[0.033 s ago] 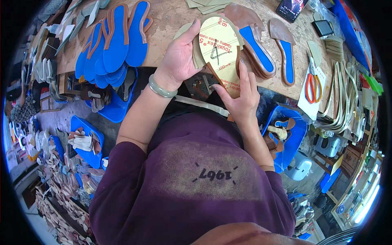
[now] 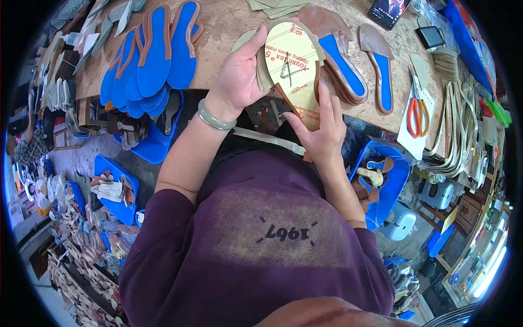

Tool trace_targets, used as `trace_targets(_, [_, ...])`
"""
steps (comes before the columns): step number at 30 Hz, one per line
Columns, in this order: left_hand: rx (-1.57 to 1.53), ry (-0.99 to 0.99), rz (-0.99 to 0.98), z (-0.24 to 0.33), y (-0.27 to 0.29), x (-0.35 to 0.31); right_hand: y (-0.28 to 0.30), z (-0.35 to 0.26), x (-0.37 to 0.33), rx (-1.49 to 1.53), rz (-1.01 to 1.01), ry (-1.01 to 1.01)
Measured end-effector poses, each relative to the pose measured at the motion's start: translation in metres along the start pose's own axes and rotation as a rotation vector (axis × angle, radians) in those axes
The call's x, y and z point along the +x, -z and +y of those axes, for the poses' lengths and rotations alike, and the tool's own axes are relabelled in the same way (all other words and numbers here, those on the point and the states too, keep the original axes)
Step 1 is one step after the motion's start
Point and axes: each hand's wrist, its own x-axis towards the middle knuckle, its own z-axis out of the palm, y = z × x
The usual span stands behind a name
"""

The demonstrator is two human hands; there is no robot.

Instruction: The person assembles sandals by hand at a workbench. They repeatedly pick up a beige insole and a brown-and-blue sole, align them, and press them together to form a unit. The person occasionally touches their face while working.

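Observation:
A cream shoe insole with red print, a black pen mark and brown edging along its narrower part is held up at the table's front edge. Behind its wide end lies a thin grey-green sheet piece, which sticks out past the rim. My left hand grips the wide end and the sheet from the left, thumb along the edge; its other fingers are mostly hidden behind. On the narrow end my right hand is closed, thumb on the near side and fingers along the right edge.
Blue insoles with brown edging are piled at the left, more at the right. Orange-handled scissors lie on white paper beside bundled strips. A phone sits at the back. Blue bins stand below the wooden table.

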Motion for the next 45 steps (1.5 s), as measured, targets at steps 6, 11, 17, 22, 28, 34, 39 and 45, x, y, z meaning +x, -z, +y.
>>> trace_targets(6, [0.026, -0.002, 0.007, 0.001, 0.001, -0.001, -0.001, 0.000, -0.001, 0.011, -0.013, -0.013])
trace_targets(11, [0.032, 0.013, 0.017, 0.002, 0.003, -0.002, -0.001, -0.001, 0.000, 0.011, -0.028, -0.030])
trace_targets(17, [0.000, 0.005, 0.010, 0.000, 0.005, 0.000, -0.001, -0.002, -0.001, 0.003, -0.035, -0.038])
trace_targets(22, [-0.021, -0.008, 0.020, -0.001, -0.001, 0.000, -0.001, -0.001, -0.001, 0.004, -0.031, -0.031])
trace_targets(28, [-0.004, 0.021, 0.031, -0.002, -0.001, 0.002, 0.000, 0.002, -0.004, -0.036, -0.033, -0.055])
trace_targets(34, [0.032, -0.038, 0.060, -0.002, -0.007, -0.004, 0.002, 0.000, -0.003, 0.045, -0.057, -0.070])
trace_targets(39, [0.116, -0.059, 0.105, -0.004, -0.012, -0.009, 0.007, 0.000, -0.004, 0.040, -0.047, -0.067])
trace_targets(45, [0.053, -0.061, 0.195, -0.010, 0.012, -0.013, 0.014, 0.002, -0.005, 0.013, -0.047, 0.021])
